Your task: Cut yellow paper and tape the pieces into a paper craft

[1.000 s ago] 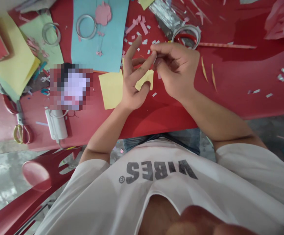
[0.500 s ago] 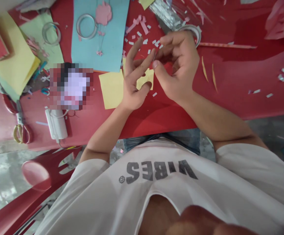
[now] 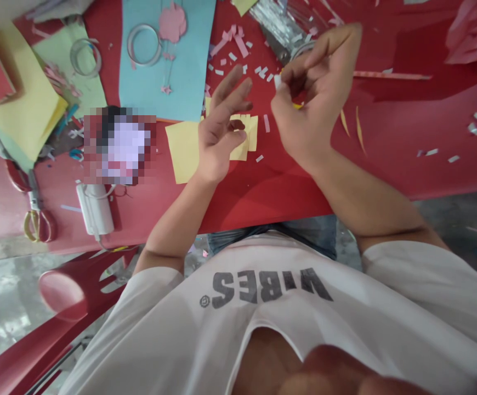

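Observation:
My left hand (image 3: pixel 222 129) hovers over pieces of yellow paper (image 3: pixel 181 153), its fingers apart and nothing visible between them. To the right, my right hand (image 3: pixel 314 101) is closed in a pinch with a small white piece (image 3: pixel 278 82) at its fingertips. Bits of yellow show around those fingers, and I cannot tell whether they are held or lie behind. Between the hands, a short pink strip (image 3: pixel 267 123) rests on the red table (image 3: pixel 279 186). A roll of tape (image 3: pixel 302 49) is partly hidden behind my right hand.
Blue paper (image 3: pixel 140 93) carries another tape roll (image 3: pixel 144 45) and a pink cloud cutout (image 3: pixel 172 23). Scissors (image 3: pixel 33 197), a white power bank (image 3: pixel 94 208) and a blurred-out phone (image 3: pixel 125 145) lie left. A pencil (image 3: pixel 390 75) and two yellow slivers (image 3: pixel 359 130) are right.
My hands, close together before, have moved apart. The right went right and up and now shows a white piece in its pinch; the left shifted slightly left. The pink strip between them has come into view.

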`<state>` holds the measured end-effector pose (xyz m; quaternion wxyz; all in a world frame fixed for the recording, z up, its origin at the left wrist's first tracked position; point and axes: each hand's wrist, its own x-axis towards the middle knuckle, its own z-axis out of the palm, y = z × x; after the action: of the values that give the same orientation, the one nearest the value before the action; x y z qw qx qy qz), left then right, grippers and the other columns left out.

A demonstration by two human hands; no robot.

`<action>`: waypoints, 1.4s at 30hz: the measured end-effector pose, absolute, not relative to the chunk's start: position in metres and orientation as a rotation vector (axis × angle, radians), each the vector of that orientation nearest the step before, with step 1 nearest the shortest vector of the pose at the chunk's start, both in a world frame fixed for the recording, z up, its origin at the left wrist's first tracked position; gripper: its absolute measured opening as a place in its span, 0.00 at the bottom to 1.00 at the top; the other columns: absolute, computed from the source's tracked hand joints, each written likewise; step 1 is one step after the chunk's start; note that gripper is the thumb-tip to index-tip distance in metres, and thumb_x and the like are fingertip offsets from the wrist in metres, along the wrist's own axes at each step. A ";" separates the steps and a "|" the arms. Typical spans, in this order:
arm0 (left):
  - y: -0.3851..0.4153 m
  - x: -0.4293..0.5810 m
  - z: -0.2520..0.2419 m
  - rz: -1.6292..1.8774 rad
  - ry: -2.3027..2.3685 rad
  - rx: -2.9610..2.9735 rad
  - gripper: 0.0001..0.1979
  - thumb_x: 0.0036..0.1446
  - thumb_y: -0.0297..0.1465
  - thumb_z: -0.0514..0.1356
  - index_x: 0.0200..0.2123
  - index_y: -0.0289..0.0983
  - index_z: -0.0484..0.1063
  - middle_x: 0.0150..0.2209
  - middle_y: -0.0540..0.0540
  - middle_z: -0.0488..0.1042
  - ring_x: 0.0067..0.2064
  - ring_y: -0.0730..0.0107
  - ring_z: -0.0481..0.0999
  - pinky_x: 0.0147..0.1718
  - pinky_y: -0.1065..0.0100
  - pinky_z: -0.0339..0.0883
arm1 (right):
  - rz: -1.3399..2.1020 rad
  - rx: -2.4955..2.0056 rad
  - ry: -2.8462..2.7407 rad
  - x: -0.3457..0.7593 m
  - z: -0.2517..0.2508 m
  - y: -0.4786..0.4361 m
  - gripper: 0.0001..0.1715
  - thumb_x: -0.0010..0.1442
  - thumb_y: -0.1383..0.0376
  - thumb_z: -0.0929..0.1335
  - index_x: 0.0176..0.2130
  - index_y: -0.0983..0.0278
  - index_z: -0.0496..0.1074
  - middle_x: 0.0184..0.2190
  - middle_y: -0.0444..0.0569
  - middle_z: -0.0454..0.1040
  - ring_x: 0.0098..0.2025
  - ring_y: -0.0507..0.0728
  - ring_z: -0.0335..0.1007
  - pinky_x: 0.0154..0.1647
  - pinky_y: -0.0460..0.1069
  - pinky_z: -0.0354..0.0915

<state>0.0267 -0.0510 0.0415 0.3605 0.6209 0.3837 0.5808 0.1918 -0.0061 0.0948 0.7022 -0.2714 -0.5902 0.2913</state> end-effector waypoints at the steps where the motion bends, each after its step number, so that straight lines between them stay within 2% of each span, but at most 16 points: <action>1: -0.049 0.025 0.040 1.503 0.963 1.541 0.40 0.57 0.69 0.57 0.67 0.62 0.70 0.76 0.65 0.58 0.60 0.50 0.76 0.47 0.51 0.78 | 0.622 -0.653 -1.329 0.197 0.094 0.001 0.12 0.61 0.65 0.67 0.41 0.53 0.59 0.34 0.43 0.57 0.30 0.57 0.60 0.29 0.53 0.50; 3: -0.045 0.021 0.038 1.446 0.934 1.436 0.40 0.55 0.69 0.61 0.66 0.62 0.71 0.76 0.65 0.60 0.63 0.47 0.75 0.50 0.50 0.78 | 0.569 -0.804 -1.468 0.211 0.090 0.017 0.06 0.65 0.64 0.67 0.37 0.53 0.65 0.32 0.44 0.63 0.31 0.60 0.61 0.33 0.56 0.57; 6: -0.046 0.018 0.042 1.349 0.909 1.315 0.39 0.52 0.64 0.65 0.66 0.62 0.72 0.75 0.61 0.62 0.65 0.45 0.75 0.50 0.52 0.79 | 0.564 -0.901 -1.680 0.228 0.082 0.033 0.14 0.64 0.64 0.69 0.35 0.40 0.75 0.36 0.41 0.74 0.39 0.67 0.71 0.39 0.64 0.67; 9: -0.052 0.021 0.052 1.373 0.897 1.214 0.34 0.52 0.56 0.67 0.63 0.60 0.76 0.75 0.61 0.63 0.61 0.49 0.76 0.47 0.57 0.79 | 0.565 -0.901 -1.675 0.228 0.082 0.030 0.20 0.65 0.65 0.68 0.39 0.33 0.78 0.41 0.40 0.77 0.43 0.69 0.74 0.43 0.67 0.70; 11: -0.055 0.024 0.057 1.392 0.888 1.189 0.31 0.54 0.51 0.65 0.62 0.57 0.77 0.75 0.59 0.63 0.59 0.51 0.77 0.48 0.57 0.79 | 0.601 -0.860 -1.680 0.222 0.088 0.018 0.19 0.67 0.65 0.67 0.43 0.37 0.78 0.41 0.42 0.76 0.41 0.67 0.73 0.44 0.66 0.70; 15: -0.056 0.025 0.058 1.445 0.931 1.363 0.29 0.58 0.51 0.63 0.61 0.55 0.79 0.72 0.56 0.65 0.60 0.50 0.77 0.52 0.54 0.78 | 0.659 -0.795 -1.768 0.212 0.096 -0.004 0.03 0.71 0.54 0.70 0.44 0.45 0.76 0.41 0.47 0.76 0.42 0.65 0.71 0.48 0.63 0.71; 17: -0.057 0.024 0.056 1.436 1.030 1.502 0.28 0.59 0.53 0.64 0.60 0.56 0.79 0.72 0.56 0.65 0.64 0.46 0.74 0.52 0.53 0.77 | 0.697 -0.822 -1.806 0.211 0.095 -0.008 0.06 0.70 0.51 0.72 0.43 0.47 0.75 0.42 0.48 0.76 0.42 0.65 0.71 0.50 0.62 0.71; 19: -0.058 0.024 0.055 1.409 1.115 1.600 0.27 0.58 0.54 0.64 0.59 0.57 0.79 0.72 0.54 0.64 0.71 0.40 0.67 0.53 0.50 0.75 | 0.722 -0.875 -1.833 0.212 0.091 -0.007 0.09 0.67 0.50 0.74 0.41 0.48 0.74 0.41 0.48 0.75 0.41 0.65 0.70 0.49 0.62 0.72; 21: -0.058 0.025 0.054 1.396 1.152 1.657 0.28 0.57 0.57 0.63 0.58 0.58 0.77 0.71 0.52 0.64 0.76 0.36 0.58 0.55 0.46 0.74 | 0.703 -0.911 -1.864 0.213 0.087 -0.005 0.10 0.65 0.51 0.75 0.40 0.48 0.72 0.40 0.48 0.74 0.40 0.65 0.69 0.48 0.62 0.72; 23: -0.057 0.026 0.052 1.399 1.175 1.684 0.29 0.57 0.60 0.62 0.58 0.57 0.76 0.70 0.49 0.64 0.76 0.34 0.56 0.55 0.43 0.73 | 0.635 -0.899 -1.916 0.214 0.085 -0.004 0.09 0.65 0.54 0.74 0.40 0.49 0.71 0.40 0.47 0.73 0.38 0.64 0.68 0.48 0.62 0.71; 26: -0.057 0.026 0.050 1.321 1.202 1.687 0.30 0.56 0.59 0.61 0.59 0.56 0.76 0.68 0.46 0.67 0.76 0.35 0.57 0.56 0.43 0.73 | 0.531 -0.897 -1.979 0.215 0.084 -0.004 0.08 0.64 0.57 0.72 0.40 0.49 0.68 0.40 0.47 0.71 0.37 0.65 0.68 0.49 0.64 0.70; 29: -0.057 0.028 0.050 1.241 1.184 1.690 0.33 0.55 0.59 0.61 0.61 0.56 0.74 0.68 0.47 0.67 0.75 0.39 0.60 0.55 0.47 0.73 | 0.509 -0.928 -2.005 0.216 0.083 -0.003 0.13 0.61 0.60 0.73 0.41 0.49 0.66 0.40 0.48 0.71 0.39 0.68 0.69 0.51 0.66 0.71; 32: -0.057 0.032 0.049 1.377 1.097 1.699 0.35 0.56 0.63 0.55 0.62 0.57 0.74 0.73 0.51 0.59 0.74 0.39 0.62 0.48 0.48 0.74 | 0.499 -0.915 -2.003 0.216 0.082 -0.001 0.17 0.58 0.63 0.73 0.41 0.50 0.63 0.39 0.48 0.70 0.40 0.69 0.68 0.51 0.67 0.70; 34: -0.056 0.036 0.047 1.464 1.038 1.718 0.38 0.56 0.65 0.52 0.63 0.56 0.74 0.76 0.53 0.54 0.75 0.37 0.59 0.45 0.48 0.74 | 0.487 -0.921 -1.989 0.215 0.081 -0.001 0.17 0.56 0.64 0.72 0.41 0.51 0.62 0.39 0.48 0.69 0.40 0.70 0.67 0.51 0.67 0.70; 38: -0.055 0.040 0.041 1.508 1.025 1.737 0.44 0.51 0.67 0.53 0.68 0.59 0.69 0.79 0.57 0.47 0.74 0.37 0.60 0.42 0.49 0.75 | 0.549 -0.868 -1.896 0.209 0.080 -0.004 0.14 0.59 0.60 0.72 0.39 0.51 0.61 0.38 0.48 0.69 0.39 0.69 0.66 0.48 0.66 0.68; 42: -0.051 0.037 0.032 1.440 1.059 1.664 0.47 0.51 0.64 0.57 0.74 0.64 0.56 0.79 0.59 0.49 0.70 0.41 0.66 0.46 0.50 0.77 | 0.736 -0.804 -1.720 0.202 0.085 -0.013 0.10 0.67 0.52 0.69 0.38 0.50 0.65 0.35 0.48 0.69 0.37 0.67 0.65 0.45 0.64 0.68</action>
<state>0.0374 -0.0506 0.0320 0.3427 0.6403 0.4073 0.5538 0.2021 -0.0126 0.0854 0.5251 -0.3361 -0.7188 0.3076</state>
